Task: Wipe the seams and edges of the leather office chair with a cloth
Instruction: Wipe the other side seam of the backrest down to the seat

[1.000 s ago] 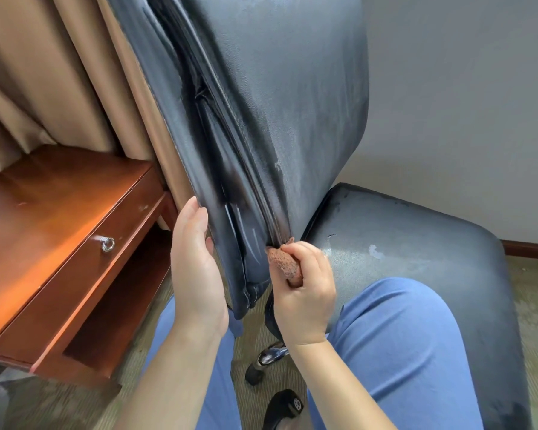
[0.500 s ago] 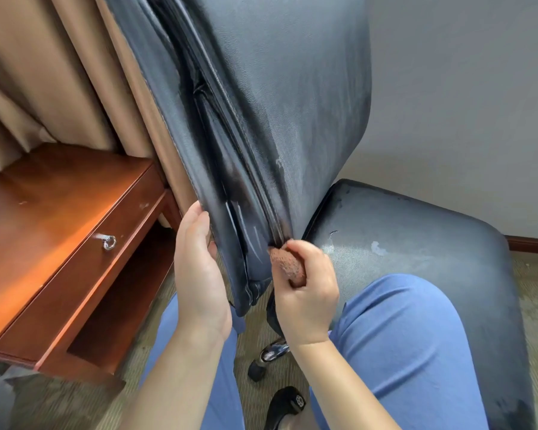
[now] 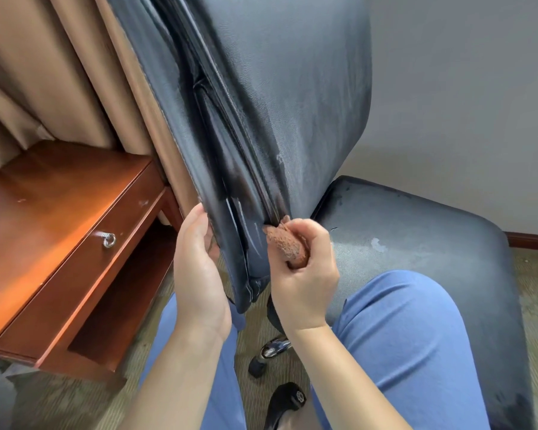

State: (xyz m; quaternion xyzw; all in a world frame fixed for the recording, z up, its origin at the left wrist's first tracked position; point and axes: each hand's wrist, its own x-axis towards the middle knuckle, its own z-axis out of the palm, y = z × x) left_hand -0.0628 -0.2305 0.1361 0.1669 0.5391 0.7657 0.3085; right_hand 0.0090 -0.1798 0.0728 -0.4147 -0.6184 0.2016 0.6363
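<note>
The dark blue-grey leather chair's backrest rises in front of me, its side seam running down toward the bottom corner. The worn seat lies to the right. My right hand grips a bunched reddish-brown cloth and presses its tip into the seam near the backrest's lower end. My left hand holds the backrest's rear edge, thumb in front and fingers hidden behind the leather.
A red-brown wooden desk with a ring-pull drawer stands at the left, beige curtains behind it. My knee in blue trousers rests on the seat. Chair casters sit on the carpet below. A grey wall is at the right.
My right hand and the cloth have stayed at the lower seam, shifting only slightly. The left hand keeps its hold on the backrest edge.
</note>
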